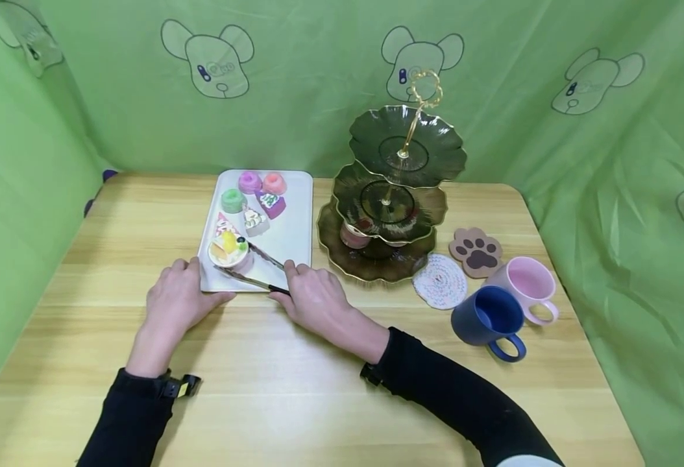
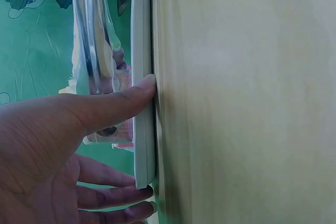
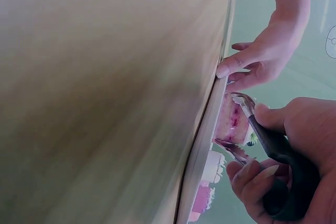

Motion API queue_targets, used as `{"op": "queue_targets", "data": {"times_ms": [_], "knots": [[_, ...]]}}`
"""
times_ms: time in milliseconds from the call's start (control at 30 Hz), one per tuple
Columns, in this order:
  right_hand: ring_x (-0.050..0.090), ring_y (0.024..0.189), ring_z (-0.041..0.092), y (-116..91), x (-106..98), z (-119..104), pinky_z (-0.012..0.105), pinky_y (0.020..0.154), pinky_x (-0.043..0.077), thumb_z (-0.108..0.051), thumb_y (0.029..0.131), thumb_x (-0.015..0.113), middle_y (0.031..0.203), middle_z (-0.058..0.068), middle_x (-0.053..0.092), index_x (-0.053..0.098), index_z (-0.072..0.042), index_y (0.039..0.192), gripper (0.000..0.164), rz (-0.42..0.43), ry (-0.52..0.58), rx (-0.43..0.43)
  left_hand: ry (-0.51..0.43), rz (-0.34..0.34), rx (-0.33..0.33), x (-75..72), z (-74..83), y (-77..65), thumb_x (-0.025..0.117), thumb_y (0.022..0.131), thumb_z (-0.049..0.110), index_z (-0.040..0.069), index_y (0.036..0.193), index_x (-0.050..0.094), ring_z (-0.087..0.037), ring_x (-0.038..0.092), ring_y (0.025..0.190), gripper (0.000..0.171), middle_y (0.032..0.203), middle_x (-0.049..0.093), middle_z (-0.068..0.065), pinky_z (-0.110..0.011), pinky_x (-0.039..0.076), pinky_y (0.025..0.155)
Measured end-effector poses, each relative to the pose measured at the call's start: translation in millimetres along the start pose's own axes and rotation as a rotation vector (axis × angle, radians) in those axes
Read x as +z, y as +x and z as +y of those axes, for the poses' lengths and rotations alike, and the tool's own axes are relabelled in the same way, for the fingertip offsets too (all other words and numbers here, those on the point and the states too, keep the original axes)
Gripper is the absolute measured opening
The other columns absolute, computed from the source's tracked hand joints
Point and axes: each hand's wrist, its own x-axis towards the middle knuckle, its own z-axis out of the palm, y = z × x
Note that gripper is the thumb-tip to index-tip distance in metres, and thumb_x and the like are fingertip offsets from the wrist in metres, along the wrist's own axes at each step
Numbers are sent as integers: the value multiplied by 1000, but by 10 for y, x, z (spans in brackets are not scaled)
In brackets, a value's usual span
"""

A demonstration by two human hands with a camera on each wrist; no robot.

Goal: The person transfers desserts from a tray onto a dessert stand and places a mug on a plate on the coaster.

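My right hand (image 1: 318, 295) grips the dark handle of a pair of metal tongs (image 3: 268, 137). The tongs' two tips reach to either side of a small round cup dessert (image 1: 229, 251) topped with yellow, green and dark fruit pieces. This dessert stands in the near left corner of a white tray (image 1: 292, 227). My left hand (image 1: 177, 298) holds that corner, its thumb (image 2: 118, 106) along the front edge and its other fingers around the left side. Behind the dessert are a pink cake slice (image 1: 225, 224), a white one (image 1: 254, 220) and a purple one (image 1: 270, 203).
Green (image 1: 233, 200), purple (image 1: 250, 182) and coral (image 1: 274, 183) ring cakes sit at the tray's far end. Right of it stands a three-tier stand (image 1: 371, 259), a pink dessert (image 1: 354, 236) on its bottom tier. Farther right are two coasters (image 1: 440, 281), a blue mug (image 1: 476, 321) and a pink mug (image 1: 529, 279).
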Motion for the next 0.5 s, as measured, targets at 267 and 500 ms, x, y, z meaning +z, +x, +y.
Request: {"op": "queue_targets", "data": {"times_ms": [267,500], "knots": [[68,65,23,-80,-84,79,35,53,52,-58,101,64,93,6,73,65,-1,137,67,-5,34,26,-8,7,-11,-1,6,2,90,81,51,-15,135,53,-48,57,94,93,109,56,-32,-56,51,68],[71,70,26,-209,-221,156,39,52,54,-56,101,67,91,6,72,66,0,134,65,10,81,41,1,0,-10,2,-2,-1,90,81,51,-16,134,52,-50,57,98,93,112,56,-34,-59,52,69]]}}
